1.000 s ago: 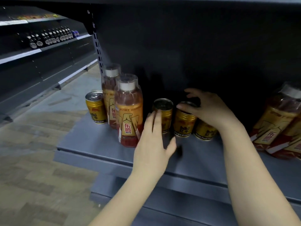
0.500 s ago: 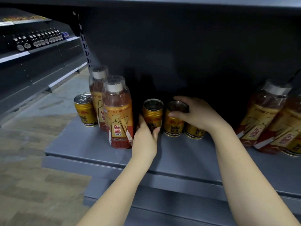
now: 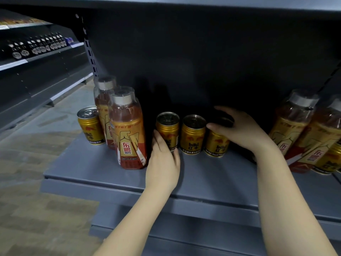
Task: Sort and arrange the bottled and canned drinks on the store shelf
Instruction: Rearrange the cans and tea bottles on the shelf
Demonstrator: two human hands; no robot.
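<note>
Three gold Red Bull cans stand in a row at the middle of the grey shelf (image 3: pixel 88 169). My left hand (image 3: pixel 163 161) wraps the lower part of the left can (image 3: pixel 168 126). The middle can (image 3: pixel 192 137) stands free. My right hand (image 3: pixel 243 132) grips the right can (image 3: pixel 216 146) from above, thumb in front, fingers behind. Left of them two orange-labelled bottles stand one behind the other: the front bottle (image 3: pixel 129 133) and the rear bottle (image 3: pixel 102 100). A lone gold can (image 3: pixel 90 126) stands at the shelf's left end.
At the right end, tilted orange bottles (image 3: pixel 293 122) lean together over another gold can (image 3: pixel 330 161). A shelf board hangs close overhead. A lower shelf (image 3: pixel 184 230) juts out below. Across the aisle, dark bottles (image 3: pixel 36 46) line another rack.
My right hand has shifted from the middle can to the right can. My left hand has closed around the left can. The view has moved closer.
</note>
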